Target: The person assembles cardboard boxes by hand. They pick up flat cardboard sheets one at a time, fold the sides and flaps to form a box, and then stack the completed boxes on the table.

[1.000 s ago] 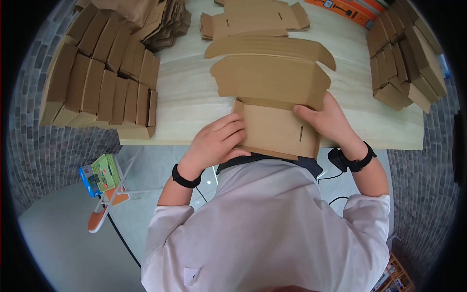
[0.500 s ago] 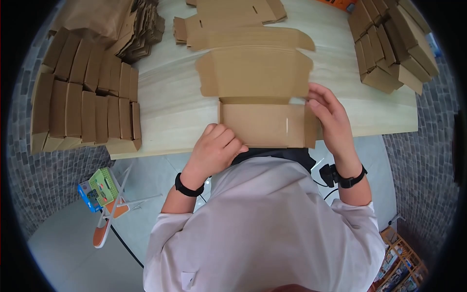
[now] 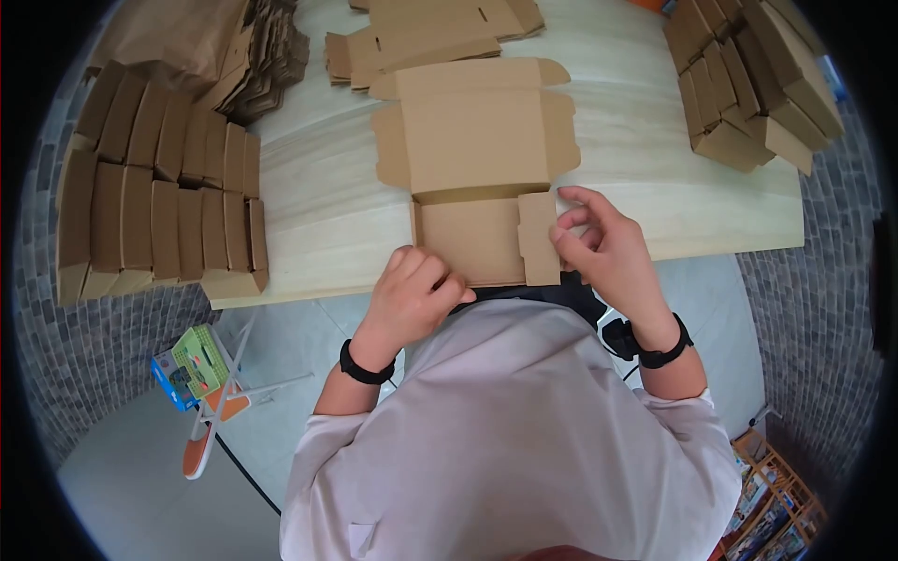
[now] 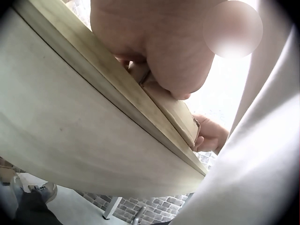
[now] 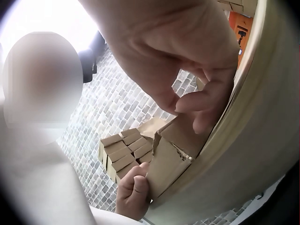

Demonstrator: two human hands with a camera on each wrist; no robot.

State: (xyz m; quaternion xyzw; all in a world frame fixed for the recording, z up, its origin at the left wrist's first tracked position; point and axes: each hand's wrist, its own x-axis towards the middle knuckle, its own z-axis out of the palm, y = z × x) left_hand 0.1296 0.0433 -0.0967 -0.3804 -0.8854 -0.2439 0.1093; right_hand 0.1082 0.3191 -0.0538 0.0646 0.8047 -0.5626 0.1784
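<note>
In the head view a brown cardboard box [image 3: 468, 224], partly folded, lies at the table's front edge with its lid [image 3: 477, 140] standing open toward the back. Its right end flap [image 3: 538, 238] is turned inward over the tray. My left hand [image 3: 412, 294] grips the front left corner, fingers curled over the wall. At the right end my right hand [image 3: 603, 243] holds the folded edge between thumb and bent fingers. In the right wrist view that hand's fingertips [image 5: 187, 103] are right at the cardboard end wall [image 5: 187, 133].
Rows of folded boxes [image 3: 154, 187] stand at the table's left, beside flat cardboard pieces [image 3: 267, 61]. More boxes [image 3: 748, 84] are stacked on the right. Unfolded blanks [image 3: 430, 42] lie behind the lid. The table edge [image 3: 730, 251] runs close to my body.
The right end flap has been folded up and inward over the tray. My right hand has moved from above the tray to its right end. The left hand has shifted to the front left corner.
</note>
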